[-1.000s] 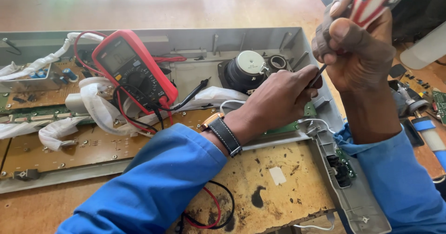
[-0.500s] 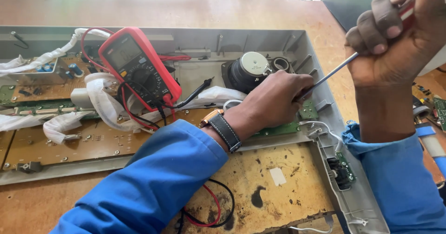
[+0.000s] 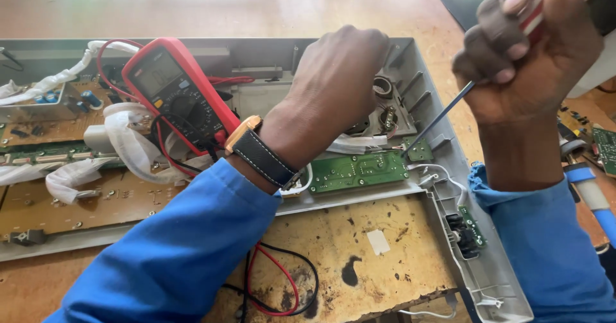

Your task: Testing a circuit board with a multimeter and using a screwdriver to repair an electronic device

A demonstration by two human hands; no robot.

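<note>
My right hand [image 3: 532, 66] is shut on a screwdriver with a red and white handle [image 3: 545, 5]. Its thin shaft [image 3: 443, 114] slants down and left, and the tip touches a small green board [image 3: 420, 150] inside an open grey casing [image 3: 449, 169]. My left hand [image 3: 337, 85], with a black-strapped watch on the wrist, hovers back-up over the casing's middle and hides the round black part there. Its fingers curl down out of sight. A long green circuit board [image 3: 366, 169] lies just below that hand.
A red multimeter [image 3: 179, 98] leans on white ribbon cables [image 3: 128, 150] and brown boards [image 3: 83, 195] at the left. Red and black leads [image 3: 276, 284] loop over a stained panel in front. Blue-handled tools [image 3: 590, 188] and another green board [image 3: 606, 146] lie at the right.
My left hand has lifted off the long green board and moved up over the round black part. My right hand has lowered the screwdriver so its tip meets the small green board.
</note>
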